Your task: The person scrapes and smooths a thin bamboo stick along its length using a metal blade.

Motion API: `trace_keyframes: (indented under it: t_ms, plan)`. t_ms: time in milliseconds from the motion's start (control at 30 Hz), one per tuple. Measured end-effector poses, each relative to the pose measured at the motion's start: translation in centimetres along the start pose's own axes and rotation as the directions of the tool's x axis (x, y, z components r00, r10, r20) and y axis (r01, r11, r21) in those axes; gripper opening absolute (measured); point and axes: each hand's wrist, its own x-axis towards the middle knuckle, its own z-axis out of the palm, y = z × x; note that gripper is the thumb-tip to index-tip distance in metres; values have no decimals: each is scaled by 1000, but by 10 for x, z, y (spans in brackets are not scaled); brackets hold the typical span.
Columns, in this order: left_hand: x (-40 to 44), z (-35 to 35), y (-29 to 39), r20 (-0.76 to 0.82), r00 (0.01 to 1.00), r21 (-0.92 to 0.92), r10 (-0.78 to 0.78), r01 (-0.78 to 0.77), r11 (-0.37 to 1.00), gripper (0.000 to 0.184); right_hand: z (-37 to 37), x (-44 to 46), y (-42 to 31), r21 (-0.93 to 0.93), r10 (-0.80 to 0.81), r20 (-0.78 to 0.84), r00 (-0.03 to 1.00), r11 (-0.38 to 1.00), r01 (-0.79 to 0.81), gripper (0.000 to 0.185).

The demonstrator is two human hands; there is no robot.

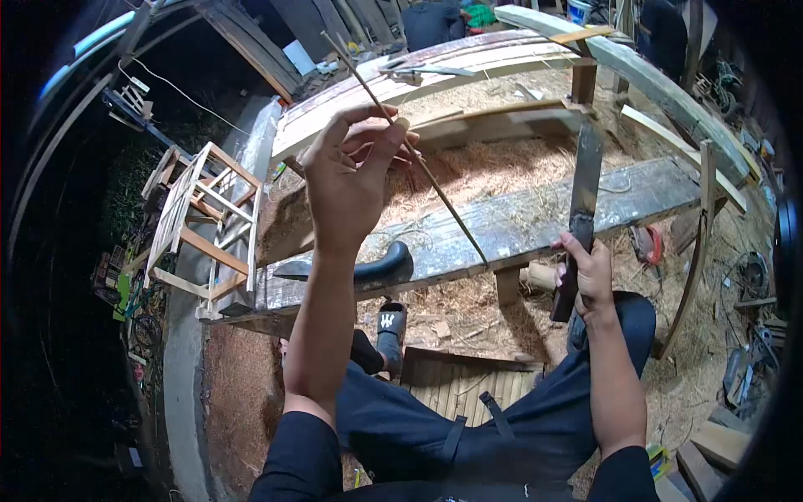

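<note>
My left hand [355,163] is raised in front of me, pinching a long thin wooden stick [447,205] between thumb and fingers. The stick slants down to the right, its lower tip at the front edge of the worn plank bench [502,226]. Wrapped round the dark handle of a machete, my right hand [590,272] keeps the broad blade [588,167] pointing up, well to the right of the stick. A knife with a curved black handle [385,263] lies on the bench below my left hand.
A small slatted wooden frame [213,226] stands at the bench's left end. Long curved timbers [644,71] cross behind, with people [431,25] further back. Wood shavings [468,171] cover the ground. A red-and-black tool [648,244] lies at right, near a bent wooden strip [701,251].
</note>
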Motion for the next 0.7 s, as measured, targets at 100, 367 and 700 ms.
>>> trace_keyframes:
  t_ms: [100, 367, 700]
  plan:
    - [9, -2, 8, -44, 999, -7, 10, -10, 1000, 19, -1, 1, 1, 23, 7, 4, 1000, 1000, -8, 19]
    - [27, -7, 3, 12, 1000, 42, 8, -9, 999, 21, -4, 1, 2, 45, 36, 11, 999, 998, -36, 17]
    - [30, -9, 7, -26, 1000, 60, 14, -12, 998, 22, -3, -2, 2, 48, 26, -10, 1000, 999, -25, 21]
